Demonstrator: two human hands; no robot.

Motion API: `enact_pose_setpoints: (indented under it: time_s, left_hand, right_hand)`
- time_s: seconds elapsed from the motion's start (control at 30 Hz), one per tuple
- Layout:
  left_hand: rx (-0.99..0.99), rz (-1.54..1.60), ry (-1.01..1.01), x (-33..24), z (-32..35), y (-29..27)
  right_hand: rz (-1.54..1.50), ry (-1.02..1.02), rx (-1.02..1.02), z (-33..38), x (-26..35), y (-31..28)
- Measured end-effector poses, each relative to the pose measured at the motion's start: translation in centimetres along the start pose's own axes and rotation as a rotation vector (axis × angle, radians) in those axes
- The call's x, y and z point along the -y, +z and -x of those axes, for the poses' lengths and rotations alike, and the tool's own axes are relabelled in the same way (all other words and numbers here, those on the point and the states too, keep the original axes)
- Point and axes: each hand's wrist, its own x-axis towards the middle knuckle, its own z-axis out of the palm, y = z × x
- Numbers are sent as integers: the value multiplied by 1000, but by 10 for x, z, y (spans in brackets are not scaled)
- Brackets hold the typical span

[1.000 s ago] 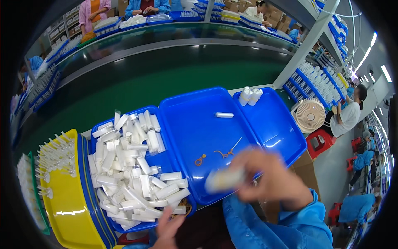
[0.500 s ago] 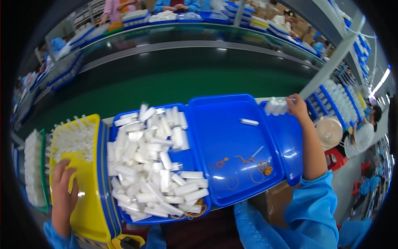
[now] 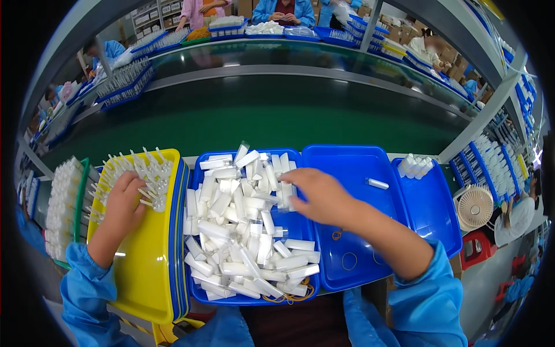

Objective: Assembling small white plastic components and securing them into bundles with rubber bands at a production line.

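My left hand (image 3: pixel 123 202) reaches into the far part of the yellow tray (image 3: pixel 141 272), its fingers curled down among clear pieces with thin white stems (image 3: pixel 156 173). Its fingertips are partly hidden, so what they grip does not show. To the right, my right hand (image 3: pixel 318 195) hovers at the right side of a heaped pile of small white tubes with clear ends (image 3: pixel 237 220), its thumb and fingers apart and holding nothing. That pile fills a blue tray (image 3: pixel 308 234). Several tubes (image 3: pixel 415 166) stand together in the far end of the rightmost blue tray (image 3: pixel 430 211).
A middle blue tray (image 3: pixel 352 168) holds one lying tube (image 3: pixel 377 183) and some rubber bands (image 3: pixel 349 261). A green-edged tray of white pieces (image 3: pixel 65 205) stands far left. Beyond runs a green conveyor belt (image 3: pixel 277 115), with people across it. A fan (image 3: pixel 474 207) stands at right.
My right hand has left the standing tubes and swung left to the pile. My left hand has moved forward to the stemmed pieces. The whole view has shifted.
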Motion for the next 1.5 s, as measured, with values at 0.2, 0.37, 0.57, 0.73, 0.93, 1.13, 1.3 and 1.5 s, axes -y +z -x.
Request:
enact_pose_setpoints:
  time_s: [0.2, 0.37, 0.57, 0.73, 0.93, 1.13, 1.3, 1.5]
  left_hand:
    - [-21, 0, 196, -14, 39, -28]
    - [-65, -53, 171, -52, 6, -9]
    - [39, 58, -3, -40, 5, -7]
    - [34, 282, -5, -107, 43, -86]
    - [134, 1278, -22, -202, 78, -43]
    - [36, 1356, -108, -236, 73, 15]
    - [2, 1388, -79, -239, 69, 19]
    - [26, 1388, -76, -240, 70, 19]
  right_hand:
    - [25, 13, 247, -32, 23, 37]
    - [83, -97, 103, -17, 23, 38]
    - [-191, 96, 88, 19, 52, -25]
    - [-971, 630, -7, 71, 82, -57]
    - [-1638, 755, -135, 89, 106, -27]
    - [-1803, 872, -76, 85, 102, -23]
    - [-1873, 842, -83, 90, 98, -21]
    - [-1782, 864, -115, 90, 103, -25]
